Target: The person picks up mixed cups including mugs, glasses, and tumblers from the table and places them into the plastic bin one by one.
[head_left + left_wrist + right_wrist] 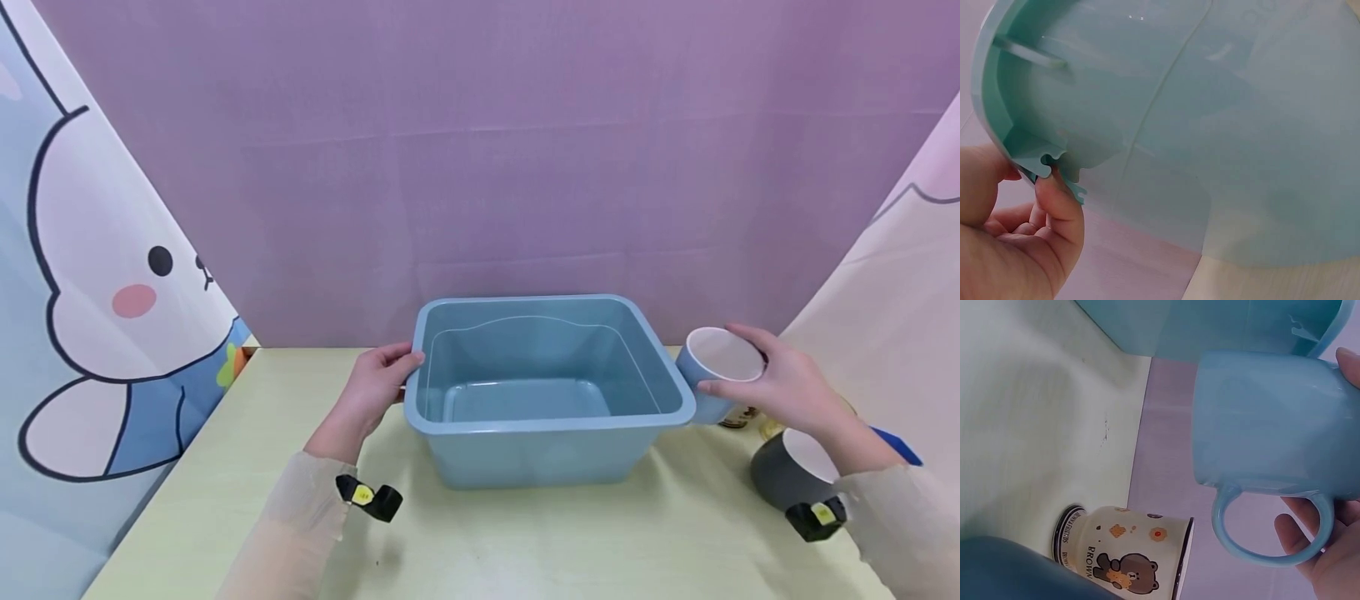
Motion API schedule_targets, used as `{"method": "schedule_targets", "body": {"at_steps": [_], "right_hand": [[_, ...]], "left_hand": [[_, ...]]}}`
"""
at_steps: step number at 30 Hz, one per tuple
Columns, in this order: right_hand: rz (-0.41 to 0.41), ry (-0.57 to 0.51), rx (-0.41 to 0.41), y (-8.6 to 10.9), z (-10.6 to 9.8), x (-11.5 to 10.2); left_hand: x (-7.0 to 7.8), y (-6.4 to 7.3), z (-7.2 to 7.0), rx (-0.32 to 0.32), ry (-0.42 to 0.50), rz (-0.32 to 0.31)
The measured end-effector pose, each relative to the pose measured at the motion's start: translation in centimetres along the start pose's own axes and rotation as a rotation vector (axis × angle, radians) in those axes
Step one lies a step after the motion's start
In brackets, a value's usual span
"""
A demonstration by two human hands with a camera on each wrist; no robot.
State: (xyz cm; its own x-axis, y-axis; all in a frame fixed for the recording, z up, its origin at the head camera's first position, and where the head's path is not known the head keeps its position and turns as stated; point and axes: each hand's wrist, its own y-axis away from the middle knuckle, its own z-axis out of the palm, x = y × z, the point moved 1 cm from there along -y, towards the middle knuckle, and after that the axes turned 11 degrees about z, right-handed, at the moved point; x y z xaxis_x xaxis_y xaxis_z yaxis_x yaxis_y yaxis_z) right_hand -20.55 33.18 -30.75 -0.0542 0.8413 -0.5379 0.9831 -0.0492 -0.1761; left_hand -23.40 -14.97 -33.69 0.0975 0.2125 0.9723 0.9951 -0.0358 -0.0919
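Observation:
A blue plastic basin (525, 454) stands on the table, its inside bare in the head view. My left hand (372, 392) grips its left rim, and the left wrist view has the fingers (1060, 212) curled under the rim's edge. With my right hand (798, 387) I hold a light blue mug (701, 379) by its upper part, close beside the basin's right side. The right wrist view has the mug's handle (1272, 559) near the fingers; whether they touch it I cannot tell. Behind it is a cream mug (1141, 550) with a bear print.
A dark grey mug (783, 475) lies tilted or stands below my right forearm. Part of a blue object (896, 446) shows behind that wrist. A purple cloth (525, 150) hangs behind the pale table (570, 542), with a printed cartoon curtain (112, 275) at the left.

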Motion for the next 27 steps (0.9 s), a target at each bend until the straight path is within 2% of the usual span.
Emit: {"method": "schedule_targets", "body": {"at_steps": [27], "right_hand": [[-0.006, -0.015, 0.018, -1.0, -1.3, -1.3]], "left_hand": [[0.1, 0.2, -0.1, -0.005, 0.008, 0.016]]}}
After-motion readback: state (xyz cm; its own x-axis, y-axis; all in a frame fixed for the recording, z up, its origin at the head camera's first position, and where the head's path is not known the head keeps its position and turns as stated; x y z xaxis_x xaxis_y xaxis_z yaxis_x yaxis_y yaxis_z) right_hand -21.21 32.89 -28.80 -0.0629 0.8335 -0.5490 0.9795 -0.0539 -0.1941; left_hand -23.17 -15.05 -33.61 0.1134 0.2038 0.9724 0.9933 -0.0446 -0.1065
